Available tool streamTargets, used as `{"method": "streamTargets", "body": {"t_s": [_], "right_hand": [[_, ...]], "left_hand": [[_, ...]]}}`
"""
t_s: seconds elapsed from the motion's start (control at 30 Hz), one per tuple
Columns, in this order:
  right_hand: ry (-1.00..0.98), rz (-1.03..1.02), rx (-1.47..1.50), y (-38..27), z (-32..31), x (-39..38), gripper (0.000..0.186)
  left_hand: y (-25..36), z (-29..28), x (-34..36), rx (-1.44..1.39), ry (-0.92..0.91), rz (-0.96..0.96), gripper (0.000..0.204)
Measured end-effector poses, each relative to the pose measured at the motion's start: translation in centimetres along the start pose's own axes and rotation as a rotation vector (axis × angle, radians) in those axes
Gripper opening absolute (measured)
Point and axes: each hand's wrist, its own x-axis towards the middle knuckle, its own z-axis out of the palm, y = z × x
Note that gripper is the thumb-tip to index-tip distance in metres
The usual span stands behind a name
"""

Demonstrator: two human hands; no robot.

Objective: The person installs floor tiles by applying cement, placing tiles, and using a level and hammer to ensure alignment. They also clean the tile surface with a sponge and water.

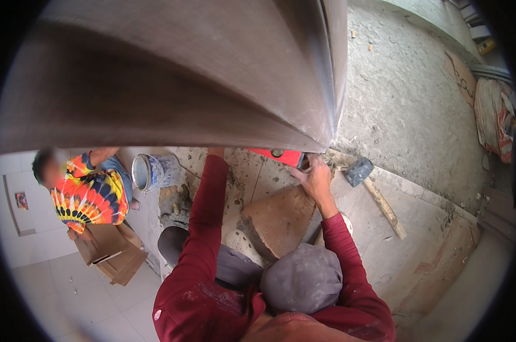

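Note:
A large grey-brown slab fills the upper part of the view, its lower edge crossing above my arms. My left arm in a dark red sleeve reaches up to that edge. Only the wrist of my left hand shows there; the fingers are hidden behind the slab. Under the slab's edge, near its corner, part of a red spirit level with a round dark vial sticks out. My right hand is at the level's right end, thumb and bent fingers closed around it just below the slab's corner.
A rubber mallet with a wooden handle lies right of my right hand. Below the level rests a broken brown board. At left, a person in a colourful shirt is beside a stained bucket and cardboard. A sack stands far right.

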Motion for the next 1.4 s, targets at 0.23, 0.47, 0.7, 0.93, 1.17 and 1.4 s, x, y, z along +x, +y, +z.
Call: {"method": "streamTargets", "body": {"t_s": [0.23,0.47,0.7,0.93,1.17,1.4], "right_hand": [[-0.07,0.041,0.099,-0.5,-1.2,-0.1,0.062],[-0.041,0.027,0.118,0.0,-1.5,0.0,0.061],[-0.109,0.113,0.159,0.1,-1.3,0.2,0.063],[-0.089,0.133,0.255,0.2,-1.2,0.2,0.055],[-0.075,0.184,0.326,0.0,-0.8,0.0,0.051],[-0.127,0.316,0.435,-1.4,-1.5,0.0,0.046]], "left_hand": [[-0.7,-0.1,-0.6,-0.001,-0.015,-0.015,0.043],[-1.0,0.3,-0.9,-0.008,-0.032,-0.026,0.043],[-0.8,0.3,-1.0,-0.021,-0.042,-0.02,0.042],[-1.1,-0.3,-0.4,-0.025,-0.026,0.002,0.042],[-1.7,-4.2,1.9,0.174,0.087,0.032,0.054],[-1.7,-0.9,0.8,0.345,0.348,0.074,0.034]]}}
